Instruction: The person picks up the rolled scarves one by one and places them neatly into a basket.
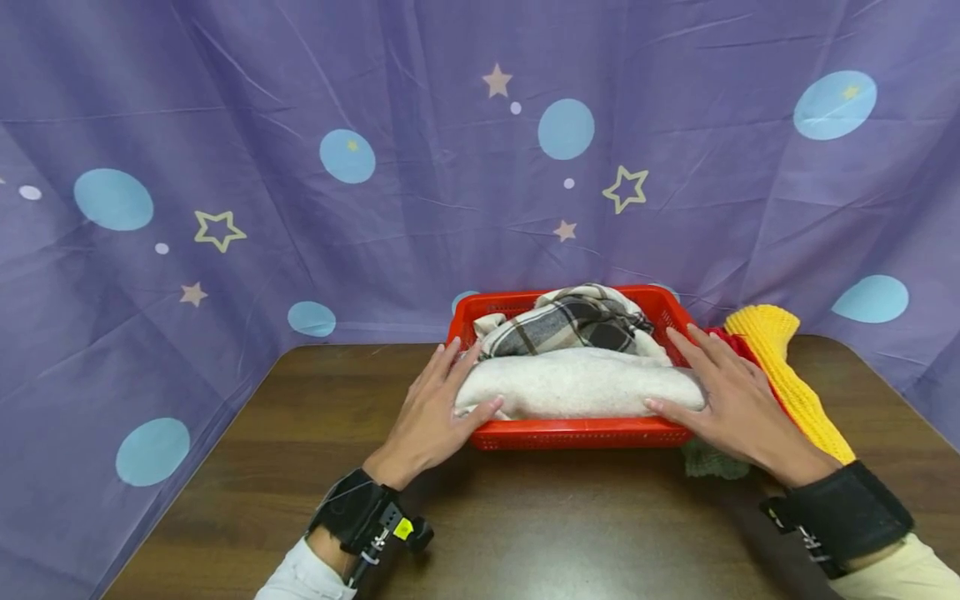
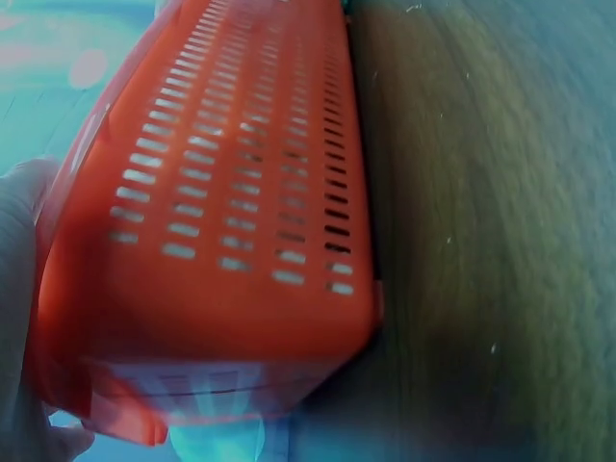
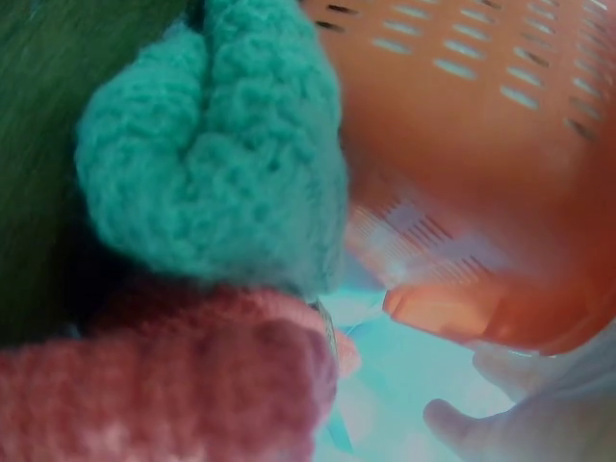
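A red plastic basket (image 1: pixel 577 435) stands on the table with folded cloths inside. At its front lies a rolled white fleecy cloth (image 1: pixel 577 383), and behind that a plaid cloth (image 1: pixel 570 321) in grey, brown and white. My left hand (image 1: pixel 438 408) spreads over the basket's left end, its thumb at the white roll. My right hand (image 1: pixel 731 400) spreads likewise over the right end, thumb on the roll. Each hand's fingers are fairly straight. In the left wrist view, the basket's slotted side (image 2: pixel 212 250) fills the middle, with part of the hand at its rim.
Right of the basket lie a yellow ribbed knit (image 1: pixel 795 392), a red knit (image 1: pixel 738 343) and a grey-green knit (image 1: pixel 712 461). The last looks bright green (image 3: pixel 221 164) in the right wrist view, beside the basket. A purple patterned curtain (image 1: pixel 450 217) hangs behind the table (image 1: pixel 585 517).
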`<state>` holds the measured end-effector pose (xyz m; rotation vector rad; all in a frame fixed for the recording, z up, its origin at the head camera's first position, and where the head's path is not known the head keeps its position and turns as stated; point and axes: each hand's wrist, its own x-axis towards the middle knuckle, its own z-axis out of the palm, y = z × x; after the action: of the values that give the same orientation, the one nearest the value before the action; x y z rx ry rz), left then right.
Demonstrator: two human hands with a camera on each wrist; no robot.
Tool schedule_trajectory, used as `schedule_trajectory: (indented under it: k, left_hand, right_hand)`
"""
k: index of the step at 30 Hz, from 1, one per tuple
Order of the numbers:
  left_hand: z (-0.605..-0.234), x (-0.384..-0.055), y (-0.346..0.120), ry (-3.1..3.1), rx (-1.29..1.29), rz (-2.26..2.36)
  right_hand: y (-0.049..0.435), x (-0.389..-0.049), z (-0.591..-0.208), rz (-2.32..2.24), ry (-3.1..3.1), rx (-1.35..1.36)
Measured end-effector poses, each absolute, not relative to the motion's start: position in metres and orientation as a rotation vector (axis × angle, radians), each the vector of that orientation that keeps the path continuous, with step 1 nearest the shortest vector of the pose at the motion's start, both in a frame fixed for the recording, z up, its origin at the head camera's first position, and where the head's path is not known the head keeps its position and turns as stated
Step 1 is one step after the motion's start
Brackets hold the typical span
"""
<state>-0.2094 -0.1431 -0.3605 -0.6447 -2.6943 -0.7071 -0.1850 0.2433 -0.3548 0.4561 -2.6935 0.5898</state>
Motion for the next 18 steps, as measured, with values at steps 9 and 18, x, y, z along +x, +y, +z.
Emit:
schedule_trajectory:
  k: [9,18]
  left_hand:
    - [-0.360,-0.208,-0.154,-2.711,-0.620,-0.706]
    - [-0.362,-0.207,-0.145,-2.696,-0.694,-0.693]
  right_hand:
    - [0.255,-0.185,-0.353,0.578,-2.637,0.445]
    - [0.287,-0.187,-0.346,0.640,-2.655,0.318]
